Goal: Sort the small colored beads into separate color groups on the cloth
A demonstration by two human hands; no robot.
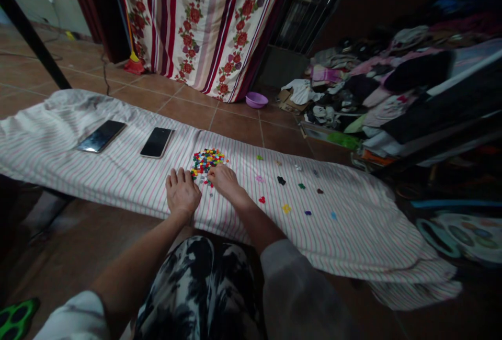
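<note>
A heap of small multicoloured pieces (207,159), too small to name for sure, lies on a striped cloth (235,146). My left hand (182,192) rests flat on the cloth at the heap's near left edge, fingers stretched out. At the near right edge of the heap, my right hand (223,179) has its fingertips pinched together; whatever is between them is hidden. To the right are small single-colour groups, among them red pieces (262,200), yellow pieces (286,208), black pieces (281,180) and pink pieces (259,178).
Two dark-screened phones (157,142) lie on the cloth at the left. Beyond the cloth's far edge, a purple basin (256,100) stands on the tiled floor before a flowered curtain (207,26). Piled clothes (368,78) fill the right side.
</note>
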